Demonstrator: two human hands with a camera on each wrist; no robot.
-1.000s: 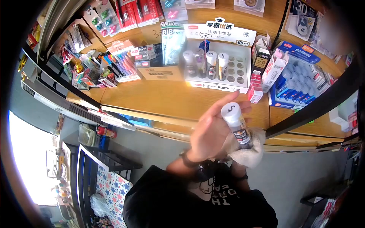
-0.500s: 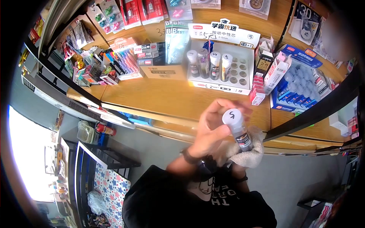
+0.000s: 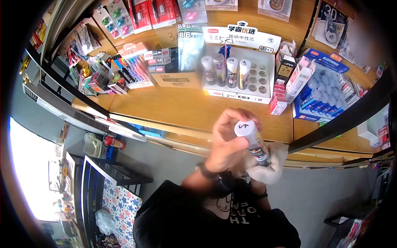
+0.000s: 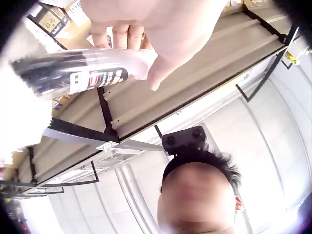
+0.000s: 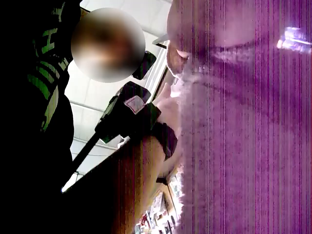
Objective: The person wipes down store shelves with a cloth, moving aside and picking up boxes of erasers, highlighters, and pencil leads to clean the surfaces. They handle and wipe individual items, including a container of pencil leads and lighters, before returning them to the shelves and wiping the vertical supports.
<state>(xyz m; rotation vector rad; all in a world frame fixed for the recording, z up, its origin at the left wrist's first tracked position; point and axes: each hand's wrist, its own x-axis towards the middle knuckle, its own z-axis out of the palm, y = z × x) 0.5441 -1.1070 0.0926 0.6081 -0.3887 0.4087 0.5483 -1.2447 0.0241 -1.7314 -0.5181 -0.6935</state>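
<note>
A clear tube of pen refills [image 3: 258, 149], its white cap marked with a 5, is tilted over the shelf's front edge. My left hand [image 3: 225, 142] grips it near the cap, thumb on the near side and fingers behind. In the left wrist view that hand [image 4: 156, 24] curls at the cap end of the labelled tube [image 4: 92, 70]. A pale cloth [image 3: 273, 163] wraps the tube's lower end, held by my right hand, which it mostly hides in the head view. Purple streaks cover much of the right wrist view, where the cloth [image 5: 243, 146] fills one side.
On the wooden shelf [image 3: 173, 103], a white display box [image 3: 264, 99] holds several similar tubes beside round holes. Small pink boxes [image 3: 279, 103] and a blue box [image 3: 306, 115] of capped items stand right of it. A dark shelf post [image 3: 322, 132] slants close to the cloth.
My left hand has gone from spread fingers beside the tube to gripping it near the cap. The tube has shifted slightly left; the cloth stays round its lower end.
</note>
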